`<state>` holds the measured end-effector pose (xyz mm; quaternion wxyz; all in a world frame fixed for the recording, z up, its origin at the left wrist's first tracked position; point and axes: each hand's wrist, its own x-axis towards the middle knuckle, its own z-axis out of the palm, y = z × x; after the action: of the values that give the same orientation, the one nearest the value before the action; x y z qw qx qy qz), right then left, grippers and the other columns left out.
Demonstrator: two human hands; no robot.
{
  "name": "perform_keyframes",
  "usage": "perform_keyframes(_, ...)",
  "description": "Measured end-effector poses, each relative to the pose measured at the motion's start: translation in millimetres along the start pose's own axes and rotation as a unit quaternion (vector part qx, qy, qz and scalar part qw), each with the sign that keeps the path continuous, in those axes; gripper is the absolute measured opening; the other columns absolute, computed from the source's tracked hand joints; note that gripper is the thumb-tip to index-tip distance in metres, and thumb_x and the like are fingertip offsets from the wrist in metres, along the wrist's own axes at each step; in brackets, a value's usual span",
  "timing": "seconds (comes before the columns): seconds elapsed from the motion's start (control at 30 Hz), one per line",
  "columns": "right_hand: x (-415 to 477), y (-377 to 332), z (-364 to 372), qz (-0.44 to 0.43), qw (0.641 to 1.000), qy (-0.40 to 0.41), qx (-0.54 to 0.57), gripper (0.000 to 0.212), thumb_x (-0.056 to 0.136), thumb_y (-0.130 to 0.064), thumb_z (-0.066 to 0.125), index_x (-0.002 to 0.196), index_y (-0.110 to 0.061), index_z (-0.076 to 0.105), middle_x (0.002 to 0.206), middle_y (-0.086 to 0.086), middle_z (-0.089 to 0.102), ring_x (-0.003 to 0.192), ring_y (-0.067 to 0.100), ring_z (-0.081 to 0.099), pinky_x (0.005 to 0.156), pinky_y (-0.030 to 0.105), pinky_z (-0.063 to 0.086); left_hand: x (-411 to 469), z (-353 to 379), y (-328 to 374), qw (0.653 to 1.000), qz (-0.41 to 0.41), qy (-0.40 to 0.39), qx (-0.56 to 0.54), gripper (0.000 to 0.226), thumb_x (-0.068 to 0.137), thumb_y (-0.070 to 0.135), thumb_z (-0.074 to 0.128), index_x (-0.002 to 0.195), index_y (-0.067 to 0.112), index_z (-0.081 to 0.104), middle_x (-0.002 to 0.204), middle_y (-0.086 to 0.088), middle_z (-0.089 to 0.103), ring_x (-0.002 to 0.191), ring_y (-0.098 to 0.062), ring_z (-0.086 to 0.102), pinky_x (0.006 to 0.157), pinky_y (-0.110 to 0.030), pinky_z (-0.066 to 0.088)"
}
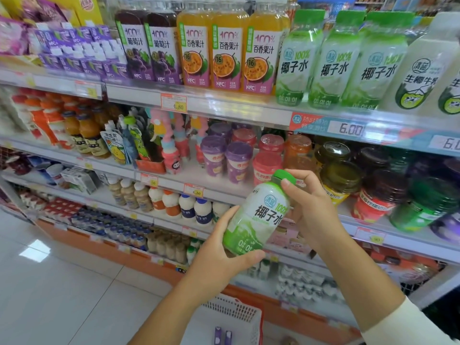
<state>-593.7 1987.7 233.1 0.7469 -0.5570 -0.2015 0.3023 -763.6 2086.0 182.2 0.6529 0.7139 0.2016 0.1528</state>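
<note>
The top shelf [224, 105], above the grip on the held bottle [256, 215], carries 3 coconut water bottles [333, 66]. Up-left of the grip stand 3 passion fruit juices [227, 53] and 2 grape juices [149, 51]. The middle shelf [174, 181] behind the grip bears lidded cups [226, 158], with jars [341, 175] to the right.

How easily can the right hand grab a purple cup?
Probably not yet: the right hand holds the bottle by its top. The purple cups stand unblocked at the shelf front, so letting go should free it.
</note>
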Motion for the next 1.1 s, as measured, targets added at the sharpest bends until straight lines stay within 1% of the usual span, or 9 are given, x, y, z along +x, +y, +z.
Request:
perform_keyframes(0.1,-1,-1,-2,0.002,0.998,-0.022,0.058,0.019,0.084,-0.015,0.062,0.104,-0.016,0.061,0.111,0.012,0.066,0.082,0.022,0.067,0.058,0.038,0.056,5,-7,-4,0.991,-0.051,-0.051,-0.116,0.085,0.069,0.047,0.082,0.143,0.042,0.04,0.134,0.007,0.062,0.115,-0.017,0.064,0.093,-0.039,0.055)
perform_keyframes(0.2,0,-1,-3,0.015,0.995,-0.044,0.091,0.023,0.086,-0.014,0.058,0.109,-0.016,0.057,0.118,0.014,0.066,0.09,0.026,0.067,0.063,0.041,0.055,7,-3,-3,0.982,-0.062,-0.08,-0.16,0.066,0.072,0.033,0.08,0.132,0.022,0.053,0.113,-0.008,0.072,0.099,-0.027,0.07,0.073,-0.032,0.058)
perform_keyframes(0.3,4,-1,-1,0.009,0.998,-0.024,0.061,0.016,0.092,-0.016,0.058,0.108,-0.018,0.056,0.119,0.01,0.067,0.091,0.022,0.068,0.063,0.038,0.055,9,2,-1,0.999,-0.021,-0.014,-0.049,0.068,0.077,0.026,0.083,0.135,0.034,0.049,0.114,0.009,0.07,0.101,-0.008,0.068,0.078,-0.021,0.055)
perform_keyframes(0.4,7,1,-2,-0.001,0.997,0.039,-0.061,0.015,0.089,-0.022,0.067,0.102,-0.019,0.058,0.104,0.004,0.072,0.085,0.019,0.072,0.06,0.033,0.055,9,4,0,0.99,0.033,0.074,0.118,0.079,0.078,0.034,0.081,0.141,0.046,0.034,0.129,0.028,0.049,0.112,0.015,0.049,0.084,-0.006,0.045)
perform_keyframes(0.53,8,5,-5,-0.011,0.996,0.064,-0.055,0.017,0.086,-0.019,0.07,0.097,-0.017,0.056,0.103,0.007,0.072,0.081,0.021,0.072,0.063,0.039,0.057,9,8,-4,0.972,0.07,0.078,0.212,0.09,0.077,0.046,0.078,0.144,0.054,0.019,0.136,0.035,0.028,0.122,0.024,0.027,0.087,-0.004,0.034)
perform_keyframes(0.63,8,5,-8,-0.009,0.999,0.028,0.013,0.029,0.076,-0.02,0.068,0.1,-0.014,0.054,0.1,0.006,0.072,0.076,0.021,0.07,0.063,0.04,0.056,11,4,-4,0.995,0.006,0.043,0.085,0.094,0.071,0.057,0.079,0.142,0.06,0.018,0.135,0.037,0.035,0.12,0.014,0.044,0.087,-0.014,0.045)
perform_keyframes(0.73,9,7,-10,-0.008,0.998,-0.004,0.07,0.028,0.078,-0.015,0.064,0.104,-0.01,0.054,0.114,0.018,0.065,0.089,0.029,0.066,0.061,0.039,0.056,15,-1,-8,0.998,-0.044,-0.001,-0.048,0.089,0.066,0.048,0.086,0.141,0.046,0.038,0.123,0.018,0.064,0.107,-0.007,0.066,0.085,-0.032,0.057)
perform_keyframes(0.87,12,12,-8,0.008,0.996,-0.02,0.087,0.027,0.081,-0.014,0.061,0.106,-0.011,0.054,0.132,0.028,0.054,0.101,0.034,0.059,0.068,0.042,0.053,10,7,-9,0.999,-0.01,0.028,-0.018,0.058,0.073,0.024,0.081,0.125,0.031,0.057,0.103,0.006,0.073,0.088,-0.012,0.07,0.073,-0.025,0.054)
perform_keyframes(1.1,12,13,-10,0.027,0.996,-0.023,0.084,0.023,0.084,-0.012,0.057,0.107,-0.012,0.054,0.126,0.024,0.06,0.093,0.03,0.064,0.07,0.044,0.054,8,13,-10,0.998,-0.001,0.057,0.015,0.059,0.077,0.016,0.083,0.123,0.038,0.053,0.104,0.021,0.069,0.095,-0.002,0.067,0.076,-0.018,0.053)
